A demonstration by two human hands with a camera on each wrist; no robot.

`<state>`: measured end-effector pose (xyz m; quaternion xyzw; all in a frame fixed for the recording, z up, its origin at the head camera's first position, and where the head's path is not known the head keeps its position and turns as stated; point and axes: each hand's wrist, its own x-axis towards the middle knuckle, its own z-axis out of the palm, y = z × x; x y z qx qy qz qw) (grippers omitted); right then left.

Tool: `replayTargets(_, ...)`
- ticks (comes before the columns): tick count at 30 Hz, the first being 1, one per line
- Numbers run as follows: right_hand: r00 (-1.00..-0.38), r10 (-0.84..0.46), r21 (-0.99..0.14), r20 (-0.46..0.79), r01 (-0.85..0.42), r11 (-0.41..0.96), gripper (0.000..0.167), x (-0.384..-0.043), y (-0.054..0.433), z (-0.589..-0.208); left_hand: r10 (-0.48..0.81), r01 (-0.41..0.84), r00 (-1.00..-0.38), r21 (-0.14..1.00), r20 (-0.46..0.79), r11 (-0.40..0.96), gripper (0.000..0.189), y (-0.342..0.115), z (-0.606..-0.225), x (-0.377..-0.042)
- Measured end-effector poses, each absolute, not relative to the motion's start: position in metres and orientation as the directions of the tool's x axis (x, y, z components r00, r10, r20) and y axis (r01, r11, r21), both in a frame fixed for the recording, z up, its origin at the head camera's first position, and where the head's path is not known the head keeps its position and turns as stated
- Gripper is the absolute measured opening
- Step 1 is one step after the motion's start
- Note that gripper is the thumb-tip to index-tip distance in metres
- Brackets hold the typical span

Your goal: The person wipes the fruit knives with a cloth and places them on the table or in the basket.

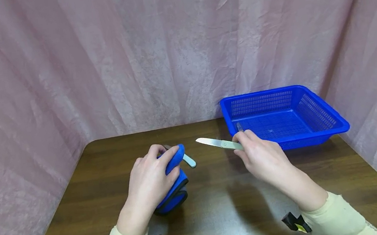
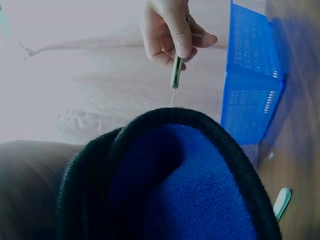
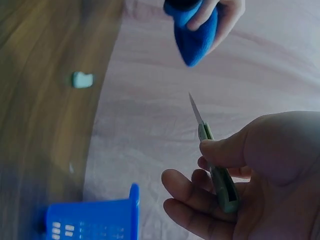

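My right hand [image 1: 261, 157] grips a folding knife [image 1: 232, 144] by its pale green handle. Its blade is out and points left toward the other hand, with a gap between. In my left hand [image 1: 150, 177] is a soft blue fabric piece [image 1: 173, 188] with black edging, pinched between thumb and fingers. The left wrist view shows the fabric's curved black rim and fuzzy blue surface [image 2: 205, 175] up close. On the table behind it lies a second knife [image 1: 190, 161] with a pale handle, partly hidden by the left hand and the fabric.
A blue perforated plastic basket [image 1: 334, 127] stands at the back right of the brown wooden table [image 1: 89, 211], just beyond my right hand. Near its left inner wall a small thin dark object [image 1: 239, 127] shows. Pink curtains [image 1: 165, 56] hang behind and along both sides.
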<state>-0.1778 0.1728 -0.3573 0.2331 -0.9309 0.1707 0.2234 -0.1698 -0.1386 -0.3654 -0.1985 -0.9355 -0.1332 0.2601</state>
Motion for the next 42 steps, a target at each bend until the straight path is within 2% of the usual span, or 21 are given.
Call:
replayTargets(8,-0.812,-0.305,-0.231,0.498,-0.464,0.855,0.022,-0.188,0.189,-0.359,0.321,0.456,-0.789,0.148,0.524,0.878,0.047,-0.137,-0.367,-0.172)
replayTargets(20,-0.895,-0.255,-0.273,0.366,-0.365,0.89,0.017,-0.207,0.213,-0.351,0.359,0.485,-0.775,0.126,0.52,0.865,0.048,-0.134,-0.363,-0.173)
replayTargets(30,-0.931,-0.232,-0.309,0.282,-0.317,0.897,0.018,-0.229,0.236,-0.352,0.361,0.488,-0.765,0.114,0.534,0.865,0.049,-0.134,-0.364,-0.172)
replayTargets(42,-0.972,-0.146,-0.279,0.184,-0.194,0.94,0.021,-0.254,0.262,-0.352,0.357,0.481,-0.777,0.123,0.519,0.868,0.05,-0.135,-0.365,-0.173)
